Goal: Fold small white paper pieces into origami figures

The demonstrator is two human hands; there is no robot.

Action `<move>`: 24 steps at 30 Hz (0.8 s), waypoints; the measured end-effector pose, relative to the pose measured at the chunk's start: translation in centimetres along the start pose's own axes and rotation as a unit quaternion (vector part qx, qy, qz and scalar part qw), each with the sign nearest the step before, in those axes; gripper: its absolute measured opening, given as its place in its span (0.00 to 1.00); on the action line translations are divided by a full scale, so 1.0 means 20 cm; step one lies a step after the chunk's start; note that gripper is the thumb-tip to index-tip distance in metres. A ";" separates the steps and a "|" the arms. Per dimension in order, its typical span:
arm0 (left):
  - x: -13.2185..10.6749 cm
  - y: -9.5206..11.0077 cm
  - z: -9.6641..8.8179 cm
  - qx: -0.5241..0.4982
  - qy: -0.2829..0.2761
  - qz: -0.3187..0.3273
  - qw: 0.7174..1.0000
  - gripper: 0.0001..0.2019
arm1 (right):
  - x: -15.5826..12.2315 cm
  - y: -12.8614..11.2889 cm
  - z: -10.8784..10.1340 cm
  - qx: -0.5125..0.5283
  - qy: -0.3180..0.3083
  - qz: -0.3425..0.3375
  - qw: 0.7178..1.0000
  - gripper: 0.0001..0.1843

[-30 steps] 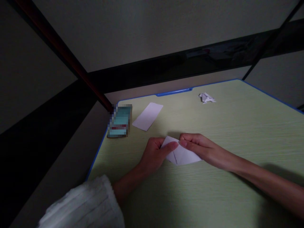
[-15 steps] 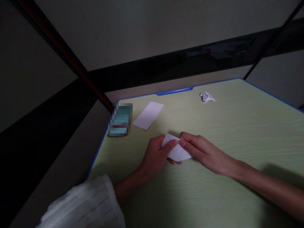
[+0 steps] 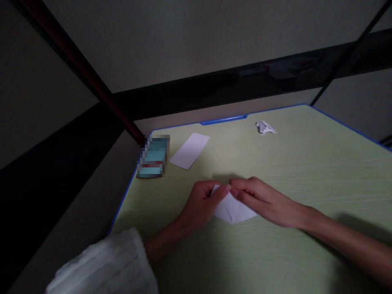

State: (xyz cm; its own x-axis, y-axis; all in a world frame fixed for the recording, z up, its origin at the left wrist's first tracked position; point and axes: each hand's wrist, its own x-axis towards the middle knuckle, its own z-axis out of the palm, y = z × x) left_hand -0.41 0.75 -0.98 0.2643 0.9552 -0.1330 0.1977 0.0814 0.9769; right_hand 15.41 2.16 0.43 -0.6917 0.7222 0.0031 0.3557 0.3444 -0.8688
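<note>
1. Left hand (image 3: 200, 206): clamped on the paper (image 3: 239, 210) at its upper left, thumb on the near face, fingers curled behind and partly hidden. White sleeve (image 3: 104, 265) up that arm.
2. Right hand (image 3: 266, 202): clamped on the same paper at its upper right, thumb over the face, fingers bent at the top edge. Thumb tips meet or nearly so; cannot tell which.
3. Paper: white, between the two hands, over the middle of the table (image 3: 321, 175). Lower edge comes to a blunt point; a dark slanting line runs up from near it, fold or slit. Cannot tell whether it touches the table.
4. Step in hand, as I judge it: working a fold at the top edge, both thumbs pressing there.
5. A next move would call, I think, for a firm pinch on both sides, so the layers don't slip.
6. Containers: none I can make out for sure. The teal item (image 3: 154, 155) at the far left is blurred; could be a box, contents unknown.
7. Beside it, a flat slip (image 3: 190, 151). Far right, a small folded shape (image 3: 266, 128), well apart from the hands.
</note>
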 end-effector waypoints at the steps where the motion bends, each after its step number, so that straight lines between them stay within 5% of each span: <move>1: 0.00 0.00 0.00 0.007 0.001 0.009 1.000 0.19 | 0.00 0.00 0.00 0.003 -0.006 -0.002 1.000 0.12; 11: 0.02 0.02 -0.05 0.006 0.173 0.046 0.984 0.18 | -0.01 0.01 -0.06 0.095 0.020 0.024 0.995 0.16; 24: 0.05 -0.02 -0.08 -0.135 0.335 0.103 0.927 0.17 | 0.01 0.01 -0.03 0.246 0.192 0.042 0.949 0.09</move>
State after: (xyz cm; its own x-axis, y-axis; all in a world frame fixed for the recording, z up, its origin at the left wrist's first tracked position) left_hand -1.71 2.16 -1.23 -0.3922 0.9136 0.1069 -0.0592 -0.1410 0.9882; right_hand 15.78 2.77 0.61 -0.3599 0.9327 0.0225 -0.0036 0.0227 -0.9997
